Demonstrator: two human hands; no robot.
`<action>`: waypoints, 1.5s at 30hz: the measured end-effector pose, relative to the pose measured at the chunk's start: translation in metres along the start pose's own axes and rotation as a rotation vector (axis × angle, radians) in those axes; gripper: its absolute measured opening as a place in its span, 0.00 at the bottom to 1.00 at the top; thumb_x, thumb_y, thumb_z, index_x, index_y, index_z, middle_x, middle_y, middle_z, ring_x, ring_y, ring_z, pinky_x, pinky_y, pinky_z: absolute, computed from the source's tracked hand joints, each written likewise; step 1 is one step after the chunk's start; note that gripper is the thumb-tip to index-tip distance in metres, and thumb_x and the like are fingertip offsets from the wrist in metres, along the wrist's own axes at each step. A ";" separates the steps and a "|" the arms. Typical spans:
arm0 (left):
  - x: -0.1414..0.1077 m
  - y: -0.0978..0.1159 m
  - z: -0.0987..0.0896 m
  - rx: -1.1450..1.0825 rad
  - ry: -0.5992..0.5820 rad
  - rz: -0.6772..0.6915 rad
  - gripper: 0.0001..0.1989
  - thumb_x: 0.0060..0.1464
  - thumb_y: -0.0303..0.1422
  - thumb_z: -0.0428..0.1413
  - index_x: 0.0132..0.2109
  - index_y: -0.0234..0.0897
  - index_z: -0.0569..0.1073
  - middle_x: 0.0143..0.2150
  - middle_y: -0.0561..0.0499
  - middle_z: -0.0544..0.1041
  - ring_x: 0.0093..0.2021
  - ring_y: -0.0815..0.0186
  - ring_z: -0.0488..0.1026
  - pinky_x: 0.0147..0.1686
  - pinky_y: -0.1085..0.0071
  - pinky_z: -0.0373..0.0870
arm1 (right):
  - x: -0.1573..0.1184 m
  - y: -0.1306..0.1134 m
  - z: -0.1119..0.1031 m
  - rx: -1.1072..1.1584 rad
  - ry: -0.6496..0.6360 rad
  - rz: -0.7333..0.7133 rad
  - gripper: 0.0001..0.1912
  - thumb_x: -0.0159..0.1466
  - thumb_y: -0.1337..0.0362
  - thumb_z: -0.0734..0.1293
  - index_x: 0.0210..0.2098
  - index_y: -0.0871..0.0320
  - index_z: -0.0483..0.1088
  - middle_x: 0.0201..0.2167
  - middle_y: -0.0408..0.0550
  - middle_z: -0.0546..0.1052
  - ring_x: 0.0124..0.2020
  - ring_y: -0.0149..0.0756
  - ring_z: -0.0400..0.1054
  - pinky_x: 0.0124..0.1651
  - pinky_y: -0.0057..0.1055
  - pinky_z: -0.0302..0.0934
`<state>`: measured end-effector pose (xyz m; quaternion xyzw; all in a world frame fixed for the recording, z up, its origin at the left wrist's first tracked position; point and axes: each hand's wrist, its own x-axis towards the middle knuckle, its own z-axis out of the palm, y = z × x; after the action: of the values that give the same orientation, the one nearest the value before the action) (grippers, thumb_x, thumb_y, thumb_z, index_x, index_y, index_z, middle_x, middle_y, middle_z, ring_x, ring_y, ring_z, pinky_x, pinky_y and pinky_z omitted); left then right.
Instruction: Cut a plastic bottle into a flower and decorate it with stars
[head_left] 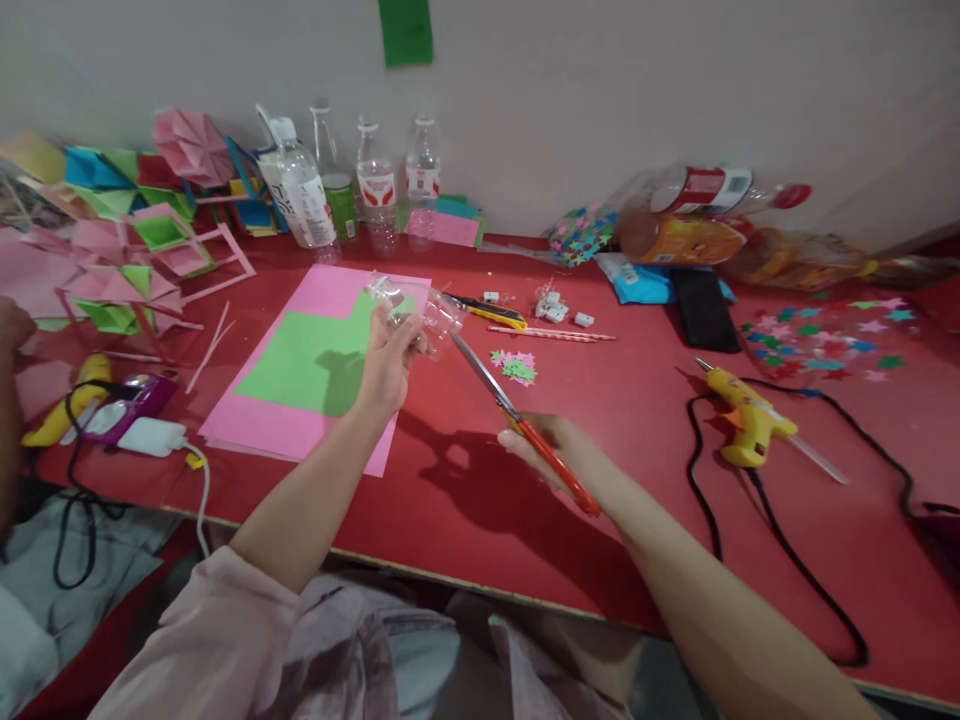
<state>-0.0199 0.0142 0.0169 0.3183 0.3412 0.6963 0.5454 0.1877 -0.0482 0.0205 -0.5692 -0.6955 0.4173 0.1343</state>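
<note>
My left hand (391,362) is closed around a clear plastic bottle piece (439,312), held in the air over the paper. In my right hand (559,450) are scissors (487,375) with orange-red handles. Their blade tips reach the bottle piece's right end; whether they touch it I cannot tell. Below my left hand lie green paper (296,365) and pink paper (315,290). Just beyond the scissors are a yellow box cutter (495,312), a striped stick (555,334) and a small pile of paper stars (515,366).
A yellow glue gun (750,415) with a black cord lies right, near a phone (705,310). Several bottles (379,190) stand by the wall, and others lie back right. Folded paper models (135,290) and a power strip (135,405) are left, beside another person's arm (9,420).
</note>
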 end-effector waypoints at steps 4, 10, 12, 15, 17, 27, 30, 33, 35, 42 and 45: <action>0.001 -0.001 -0.001 0.100 -0.020 0.071 0.22 0.44 0.34 0.64 0.44 0.41 0.62 0.27 0.60 0.65 0.21 0.77 0.65 0.24 0.76 0.64 | 0.000 -0.001 0.000 0.004 -0.006 -0.010 0.31 0.50 0.32 0.60 0.20 0.54 0.54 0.14 0.37 0.56 0.17 0.27 0.52 0.22 0.27 0.46; 0.002 -0.002 -0.002 0.217 0.082 0.073 0.23 0.46 0.38 0.63 0.43 0.42 0.59 0.26 0.62 0.64 0.17 0.79 0.63 0.18 0.76 0.62 | 0.001 0.000 -0.001 0.003 0.012 0.047 0.29 0.51 0.34 0.61 0.21 0.54 0.56 0.13 0.36 0.56 0.16 0.27 0.51 0.21 0.27 0.45; 0.003 -0.001 -0.002 0.221 0.119 0.042 0.22 0.46 0.39 0.63 0.41 0.41 0.58 0.25 0.62 0.64 0.16 0.79 0.63 0.17 0.76 0.60 | 0.002 0.001 -0.001 0.003 0.013 0.075 0.29 0.51 0.34 0.62 0.20 0.54 0.55 0.13 0.36 0.55 0.16 0.26 0.50 0.21 0.27 0.45; 0.003 -0.001 -0.004 0.204 0.146 -0.008 0.21 0.46 0.40 0.63 0.39 0.41 0.58 0.24 0.62 0.65 0.16 0.78 0.64 0.18 0.77 0.62 | 0.003 0.003 -0.001 0.016 -0.008 0.066 0.29 0.50 0.35 0.64 0.19 0.54 0.54 0.13 0.36 0.55 0.16 0.26 0.50 0.21 0.27 0.45; 0.003 0.000 -0.005 0.172 0.150 -0.030 0.21 0.46 0.41 0.62 0.40 0.41 0.59 0.23 0.62 0.65 0.18 0.77 0.66 0.21 0.77 0.64 | 0.004 0.005 -0.001 0.031 -0.024 0.052 0.28 0.49 0.36 0.66 0.19 0.54 0.56 0.12 0.35 0.55 0.15 0.26 0.50 0.20 0.26 0.45; -0.004 -0.003 0.003 0.196 0.034 -0.082 0.24 0.46 0.40 0.62 0.45 0.41 0.59 0.22 0.63 0.66 0.18 0.74 0.68 0.25 0.74 0.69 | -0.004 -0.012 0.004 0.333 0.134 0.009 0.25 0.54 0.40 0.64 0.21 0.56 0.60 0.11 0.35 0.61 0.13 0.26 0.56 0.20 0.27 0.53; -0.016 -0.013 0.012 0.170 -0.041 -0.170 0.23 0.46 0.39 0.63 0.43 0.41 0.59 0.26 0.59 0.70 0.22 0.72 0.72 0.28 0.71 0.72 | 0.000 -0.014 0.010 0.489 0.208 -0.040 0.21 0.56 0.45 0.66 0.23 0.57 0.62 0.16 0.40 0.68 0.14 0.25 0.58 0.20 0.26 0.53; -0.032 -0.025 0.021 0.175 -0.151 -0.291 0.23 0.46 0.38 0.63 0.45 0.40 0.60 0.31 0.55 0.73 0.28 0.69 0.74 0.32 0.67 0.74 | 0.007 -0.011 0.018 0.654 0.227 -0.074 0.18 0.55 0.50 0.68 0.23 0.57 0.63 0.15 0.38 0.67 0.13 0.24 0.56 0.17 0.26 0.50; -0.040 -0.029 0.025 0.177 -0.224 -0.336 0.22 0.47 0.38 0.62 0.45 0.40 0.60 0.34 0.54 0.74 0.31 0.68 0.75 0.35 0.65 0.74 | 0.012 -0.009 0.022 0.787 0.241 -0.105 0.17 0.56 0.54 0.68 0.20 0.56 0.61 0.12 0.36 0.63 0.12 0.24 0.54 0.17 0.26 0.49; -0.038 -0.023 0.020 0.068 -0.358 -0.378 0.21 0.50 0.33 0.58 0.51 0.40 0.62 0.33 0.52 0.76 0.34 0.64 0.78 0.37 0.65 0.74 | 0.015 -0.005 0.006 1.116 0.149 -0.076 0.18 0.56 0.58 0.66 0.18 0.56 0.54 0.13 0.33 0.52 0.13 0.21 0.40 0.21 0.26 0.52; -0.036 -0.022 0.019 0.094 -0.346 -0.328 0.23 0.47 0.28 0.59 0.50 0.40 0.61 0.34 0.52 0.77 0.35 0.64 0.78 0.32 0.70 0.73 | 0.015 -0.003 -0.001 1.133 0.132 -0.072 0.19 0.57 0.57 0.66 0.19 0.55 0.51 0.15 0.32 0.49 0.14 0.22 0.37 0.21 0.25 0.50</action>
<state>0.0149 -0.0152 0.0068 0.3984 0.3216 0.5169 0.6861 0.1814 -0.0344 0.0191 -0.4091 -0.3724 0.6837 0.4759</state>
